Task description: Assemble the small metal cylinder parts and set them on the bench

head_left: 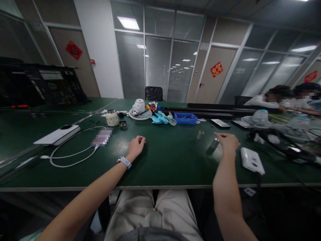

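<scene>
My left hand [136,146] rests on the green tabletop, a watch [124,162] on its wrist. Its fingers curl in loosely, and nothing shows between them. On the right, my right hand [227,141] hovers with its fingers pointing left, just over a small grey metal cylinder [215,143]. The fingers look stretched out and a little apart; whether they touch the cylinder is hard to see. Slightly farther back and to the left, a second similar cylinder [200,135] stands upright by itself.
At the back are a white fan part [139,108], light-blue fan blades [160,117] and a blue basket [185,118]. A phone [102,137] with a cable, a jar [112,117] and a white box [59,134] lie left. A white device [252,160] and cables sit right. Other people sit far right.
</scene>
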The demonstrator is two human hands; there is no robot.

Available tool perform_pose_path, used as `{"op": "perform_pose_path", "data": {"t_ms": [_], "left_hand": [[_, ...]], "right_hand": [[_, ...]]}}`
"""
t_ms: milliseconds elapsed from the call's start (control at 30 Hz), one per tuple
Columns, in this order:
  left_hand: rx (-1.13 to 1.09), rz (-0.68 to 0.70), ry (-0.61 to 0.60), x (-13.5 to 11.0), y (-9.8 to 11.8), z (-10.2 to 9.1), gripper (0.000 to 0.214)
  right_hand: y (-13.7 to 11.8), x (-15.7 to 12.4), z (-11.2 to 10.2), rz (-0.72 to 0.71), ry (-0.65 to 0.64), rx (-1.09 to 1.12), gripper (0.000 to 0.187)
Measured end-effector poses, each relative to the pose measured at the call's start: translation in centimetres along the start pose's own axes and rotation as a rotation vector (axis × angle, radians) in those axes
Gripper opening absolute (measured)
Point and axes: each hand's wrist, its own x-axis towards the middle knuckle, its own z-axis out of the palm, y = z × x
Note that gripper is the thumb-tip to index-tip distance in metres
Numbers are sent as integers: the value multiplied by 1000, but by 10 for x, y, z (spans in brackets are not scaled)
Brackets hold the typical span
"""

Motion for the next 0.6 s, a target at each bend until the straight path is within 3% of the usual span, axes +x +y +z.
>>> {"op": "perform_pose_path", "data": {"t_ms": [133, 600], "left_hand": [[6, -3, -8, 0, 1, 0, 29], [21, -9, 0, -1, 2, -1, 28]], "right_hand": [[17, 2, 3, 101, -65, -8, 33], [6, -6, 5, 226, -144, 72, 25]]}}
